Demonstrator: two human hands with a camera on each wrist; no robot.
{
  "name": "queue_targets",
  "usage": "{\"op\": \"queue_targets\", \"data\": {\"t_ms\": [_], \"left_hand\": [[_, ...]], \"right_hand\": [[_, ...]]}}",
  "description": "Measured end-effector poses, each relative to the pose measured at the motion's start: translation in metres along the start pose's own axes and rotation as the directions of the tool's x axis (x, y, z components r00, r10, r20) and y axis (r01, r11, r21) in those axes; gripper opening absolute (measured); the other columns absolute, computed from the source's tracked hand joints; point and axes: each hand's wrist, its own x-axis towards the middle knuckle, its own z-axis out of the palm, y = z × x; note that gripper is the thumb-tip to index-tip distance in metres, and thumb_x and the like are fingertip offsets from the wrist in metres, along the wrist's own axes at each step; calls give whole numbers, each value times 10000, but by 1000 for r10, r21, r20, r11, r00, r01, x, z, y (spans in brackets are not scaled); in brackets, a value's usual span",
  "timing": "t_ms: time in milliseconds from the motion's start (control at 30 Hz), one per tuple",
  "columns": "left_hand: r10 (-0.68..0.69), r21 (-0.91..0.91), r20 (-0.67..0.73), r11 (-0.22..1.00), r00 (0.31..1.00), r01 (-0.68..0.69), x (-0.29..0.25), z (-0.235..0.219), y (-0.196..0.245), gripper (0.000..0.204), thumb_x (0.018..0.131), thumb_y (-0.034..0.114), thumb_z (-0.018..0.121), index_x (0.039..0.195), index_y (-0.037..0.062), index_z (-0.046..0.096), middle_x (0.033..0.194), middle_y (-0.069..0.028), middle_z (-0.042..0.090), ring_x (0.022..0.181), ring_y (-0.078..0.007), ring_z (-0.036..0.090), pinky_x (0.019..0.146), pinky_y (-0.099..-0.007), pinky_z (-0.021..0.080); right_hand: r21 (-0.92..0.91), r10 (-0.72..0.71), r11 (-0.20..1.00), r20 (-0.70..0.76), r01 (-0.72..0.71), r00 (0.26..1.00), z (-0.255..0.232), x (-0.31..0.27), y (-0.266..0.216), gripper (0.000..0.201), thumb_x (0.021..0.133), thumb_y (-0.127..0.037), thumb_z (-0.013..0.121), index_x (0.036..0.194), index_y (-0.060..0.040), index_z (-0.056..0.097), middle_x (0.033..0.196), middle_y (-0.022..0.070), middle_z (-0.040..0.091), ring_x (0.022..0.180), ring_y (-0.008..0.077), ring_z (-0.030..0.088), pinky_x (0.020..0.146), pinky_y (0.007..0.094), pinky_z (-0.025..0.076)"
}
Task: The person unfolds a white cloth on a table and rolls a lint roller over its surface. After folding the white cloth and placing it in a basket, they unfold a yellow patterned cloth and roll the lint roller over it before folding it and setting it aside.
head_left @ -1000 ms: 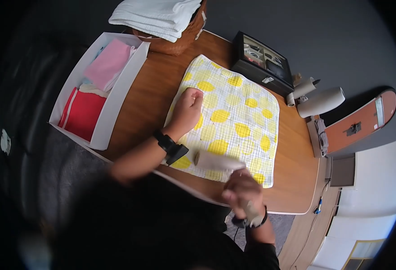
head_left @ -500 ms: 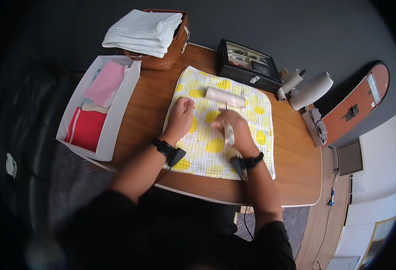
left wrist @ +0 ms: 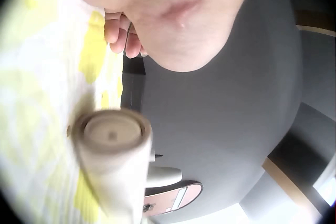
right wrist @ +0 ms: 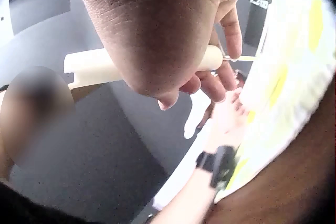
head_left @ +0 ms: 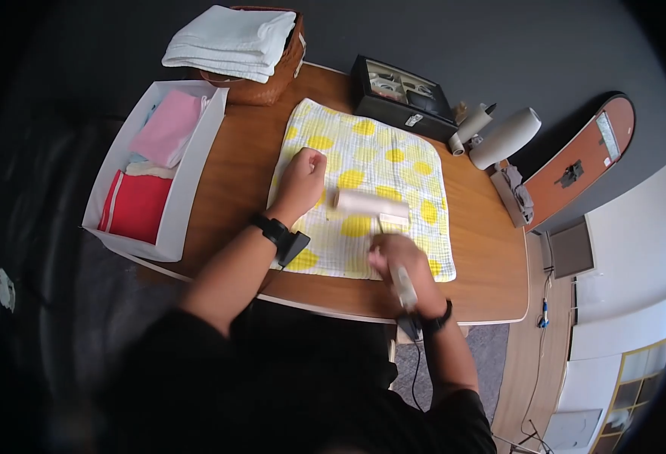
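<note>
A white cloth with yellow dots point(head_left: 427, 185) lies spread on the table. My left hand point(head_left: 302, 181) rests on its left part with loosely curled fingers; in the left wrist view the fingertips of that hand point(left wrist: 173, 19) touch or nearly touch the cloth point(left wrist: 31, 87). My right hand point(head_left: 408, 268) grips the handle point(head_left: 405, 289) of a lint roller, whose pale cylinder point(head_left: 371, 204) is over the middle of the cloth. The right wrist view shows the right hand's fingers point(right wrist: 212, 85) curled round the white handle point(right wrist: 94, 66). Whether the cylinder touches the cloth is unclear.
At the left stands a white box point(head_left: 185, 204) with folded pink and red cloths. Behind it is a brown basket point(head_left: 268, 89) with folded white cloths point(head_left: 231, 41). A black display case point(head_left: 401, 98), a white vase point(head_left: 507, 140) and a small grey box point(head_left: 513, 198) stand along the back right.
The roller first went from the cloth's front edge toward its back, then came partway back toward me. My left hand has stayed on the cloth's left part while the head view shifted.
</note>
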Motion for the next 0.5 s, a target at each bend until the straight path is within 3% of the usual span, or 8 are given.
{"op": "queue_targets", "data": {"t_ms": [67, 100, 167, 200, 300, 367, 433, 500], "left_hand": [[28, 33, 2, 999, 1000, -29, 0, -3, 4, 213, 1053, 198, 632, 1094, -10, 652, 1071, -212, 742, 1009, -390, 716, 887, -448, 563], [54, 59, 6, 997, 999, -54, -1, -4, 7, 195, 1047, 179, 630, 1092, -10, 651, 1076, -213, 738, 1017, -389, 714, 893, -450, 563], [89, 95, 18, 991, 996, -90, -7, -3, 7, 152, 1026, 125, 622, 1091, -10, 647, 1085, -214, 729, 1031, -383, 710, 905, -451, 562], [104, 108, 24, 989, 994, -106, -8, -2, 4, 133, 1011, 90, 616, 1093, -10, 646, 1088, -214, 724, 1038, -379, 707, 912, -450, 561], [175, 104, 24, 979, 984, -177, -3, -3, -6, 148, 962, -2, 591, 1101, -12, 642, 1103, -210, 707, 1044, -368, 696, 926, -440, 560], [179, 95, 19, 979, 984, -180, -6, -3, -8, 183, 934, -43, 577, 1103, -11, 642, 1107, -204, 694, 1038, -364, 690, 929, -433, 560], [158, 97, 10, 983, 987, -158, -6, -4, -3, 211, 912, -70, 568, 1099, -8, 643, 1103, -194, 681, 1029, -362, 685, 926, -427, 561], [195, 147, 16, 970, 981, -195, -3, -3, -5, 212, 904, -69, 575, 1096, -8, 642, 1107, -191, 672, 1023, -357, 684, 918, -430, 563]], "right_hand": [[153, 209, 966, 15, -209, 978, 2, 46, 7, 143, 957, -106, 797, 1014, -18, 701, 1113, 138, 733, 1032, 317, 735, 980, 467, 574], [328, 142, 933, 46, -149, 989, 10, 59, 51, 134, 964, -96, 787, 1016, -10, 699, 1114, 133, 731, 1045, 314, 732, 1080, 461, 522], [244, -96, 965, -14, 96, 995, 13, 88, 106, 132, 969, -89, 780, 1015, -2, 692, 1111, 124, 729, 1075, 310, 725, 1238, 450, 404], [-34, -279, 960, -47, 278, 959, 9, 100, 105, 138, 967, -92, 781, 1012, 0, 687, 1107, 120, 729, 1094, 310, 721, 1296, 444, 336], [22, 43, 999, -13, -43, 999, 6, 90, 67, 258, 934, -134, 833, 1109, 9, 708, 1083, 153, 755, 1013, 321, 737, 1084, 420, 517], [-83, 87, 993, 7, -86, 996, -1, 55, 20, 444, 909, -170, 868, 1273, 31, 711, 1005, 155, 773, 881, 308, 752, 841, 383, 594], [95, 65, 993, 7, -65, 998, -3, 3, -17, 536, 869, -179, 887, 1323, 33, 697, 1022, 150, 788, 901, 313, 772, 822, 366, 604], [93, 71, 993, 43, -74, 997, -3, -54, -49, 498, 879, -178, 880, 1296, 28, 702, 1039, 152, 788, 923, 318, 771, 831, 371, 604]]}}
